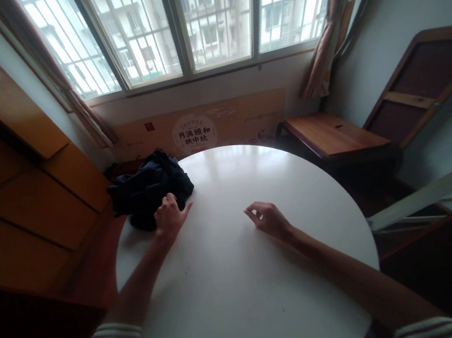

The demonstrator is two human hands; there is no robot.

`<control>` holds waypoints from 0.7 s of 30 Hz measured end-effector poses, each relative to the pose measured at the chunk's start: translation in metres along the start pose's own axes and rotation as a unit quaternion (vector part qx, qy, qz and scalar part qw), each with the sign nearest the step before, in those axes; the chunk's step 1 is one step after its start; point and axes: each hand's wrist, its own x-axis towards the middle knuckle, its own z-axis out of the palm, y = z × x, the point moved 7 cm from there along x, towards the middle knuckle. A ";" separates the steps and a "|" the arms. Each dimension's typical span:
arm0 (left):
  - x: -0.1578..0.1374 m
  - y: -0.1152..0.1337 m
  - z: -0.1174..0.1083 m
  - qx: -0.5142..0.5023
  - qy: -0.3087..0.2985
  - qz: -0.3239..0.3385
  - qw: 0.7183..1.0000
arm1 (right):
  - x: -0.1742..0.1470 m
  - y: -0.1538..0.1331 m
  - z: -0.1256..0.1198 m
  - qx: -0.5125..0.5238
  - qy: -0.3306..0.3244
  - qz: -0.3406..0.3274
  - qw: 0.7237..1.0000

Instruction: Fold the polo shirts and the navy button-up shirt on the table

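Dark cloth (142,188), crumpled, heaped; on white table (232,302)

Curtains (323,55) flank a window (216,16) above a printed panel (248,111), probably cardboard.

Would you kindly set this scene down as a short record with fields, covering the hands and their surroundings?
Surface: round white table
Item: crumpled dark fabric bundle, at the table's far left edge
Left hand: at the bundle, thumb spread; grip unclear
Right hand: near the table's middle, fingers curled, nothing visible held
Beyond: long tan printed panel below barred windows
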 end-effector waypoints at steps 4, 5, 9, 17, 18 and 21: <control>0.020 -0.012 0.002 0.035 -0.091 0.000 0.995 | 0.000 -0.001 0.002 0.012 -0.003 0.001 1.000; 0.023 -0.010 -0.002 0.028 -0.088 0.016 0.996 | 0.001 -0.001 0.003 0.018 -0.001 0.003 1.000; 0.018 0.027 -0.044 -0.090 0.060 0.131 0.986 | 0.001 -0.007 0.006 0.067 -0.009 -0.014 0.998; -0.131 0.190 -0.068 -0.293 -0.141 0.555 0.766 | -0.007 -0.011 0.019 0.298 -0.102 -0.030 0.949; -0.142 0.194 -0.073 -0.303 -0.166 0.570 0.745 | -0.007 -0.009 0.022 0.317 -0.116 -0.027 0.941; -0.128 0.173 -0.089 -0.332 -0.147 0.524 0.771 | -0.004 -0.005 0.025 0.344 -0.114 -0.016 0.932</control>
